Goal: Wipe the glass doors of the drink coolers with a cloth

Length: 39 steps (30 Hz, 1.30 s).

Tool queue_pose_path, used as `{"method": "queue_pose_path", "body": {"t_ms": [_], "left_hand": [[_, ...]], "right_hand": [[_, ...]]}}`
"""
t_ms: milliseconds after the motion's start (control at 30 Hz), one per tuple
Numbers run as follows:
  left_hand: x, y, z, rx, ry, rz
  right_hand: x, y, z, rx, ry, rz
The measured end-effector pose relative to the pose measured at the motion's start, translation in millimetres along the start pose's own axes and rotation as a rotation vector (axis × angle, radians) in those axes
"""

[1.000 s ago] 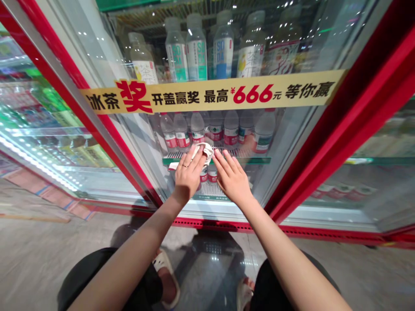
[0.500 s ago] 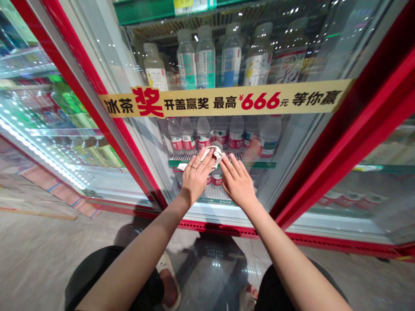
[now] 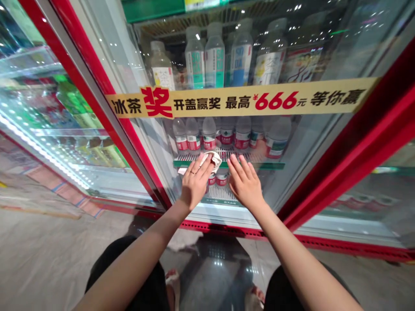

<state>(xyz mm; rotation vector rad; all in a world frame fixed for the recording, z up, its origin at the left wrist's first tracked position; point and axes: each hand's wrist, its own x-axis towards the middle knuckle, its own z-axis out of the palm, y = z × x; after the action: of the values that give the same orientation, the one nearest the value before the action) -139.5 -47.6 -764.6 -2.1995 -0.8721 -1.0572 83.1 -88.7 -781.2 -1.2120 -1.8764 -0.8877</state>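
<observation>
My left hand (image 3: 194, 183) lies with its fingers stretched over a crumpled white cloth (image 3: 215, 160), pressing it to the glass door (image 3: 142, 142) of a drinks fridge. The cloth shows past the fingertips and at the hand's left side; the part beneath the palm is hidden. A ring sits on one finger of this hand. To the right, my right hand (image 3: 245, 183) rests with fingers spread at the glass, apart from the cloth and holding nothing. Behind the glass, red-labelled water bottles (image 3: 209, 140) stand on a shelf just above both hands.
A yellow promotional strip (image 3: 220, 103) crosses the door above my hands. Soda bottles (image 3: 214, 65) stand higher up inside. Red frames (image 3: 330, 181) edge the door. Another lit drinks cabinet (image 3: 81, 142) is at left. My knees and feet are on the grey floor (image 3: 214, 276) below.
My hands have moved apart: the right one has shifted right, away from the cloth. Against the shelf, my left hand and the cloth have slid slightly left. The camera view has shifted a little.
</observation>
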Motion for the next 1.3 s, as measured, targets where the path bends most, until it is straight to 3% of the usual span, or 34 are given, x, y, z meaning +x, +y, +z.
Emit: {"method": "queue_pose_path", "body": {"t_ms": [167, 267, 433, 533, 733, 833, 1000, 1133, 1233, 1300], "left_hand": [[20, -10, -3.1, 0.033, 0.104, -0.031], [19, -14, -2.3, 0.043, 0.171, -0.043], [8, -15, -3.5, 0.03, 0.073, 0.008], [9, -22, -7.4, -0.012, 0.022, -0.009], [7, -33, -8.7, -0.014, 0.119, -0.122], [7, -34, -9.0, 0.004, 0.122, -0.061], [17, -53, -21.5, -0.032, 0.011, 0.089], [15, -66, -24.0, -0.017, 0.107, -0.014], [8, -59, -17.2, 0.024, 0.193, -0.066], [5, -51, -14.0, 0.039, 0.184, -0.046]], "right_hand": [[-1, -6, 0, -0.015, 0.007, 0.032], [-2, -13, -3, -0.027, 0.006, 0.082], [3, -16, -6, -0.044, 0.011, -0.032], [8, -15, -3, -0.032, 0.008, -0.022], [10, -23, 5, -0.044, 0.058, 0.034], [9, -29, 9, -0.014, 0.081, 0.059], [8, -35, 19, 0.04, 0.14, 0.105], [7, -36, 24, 0.0, 0.155, 0.118], [7, -35, 23, -0.032, 0.151, 0.112], [7, -35, 21, -0.034, 0.156, 0.1]]}}
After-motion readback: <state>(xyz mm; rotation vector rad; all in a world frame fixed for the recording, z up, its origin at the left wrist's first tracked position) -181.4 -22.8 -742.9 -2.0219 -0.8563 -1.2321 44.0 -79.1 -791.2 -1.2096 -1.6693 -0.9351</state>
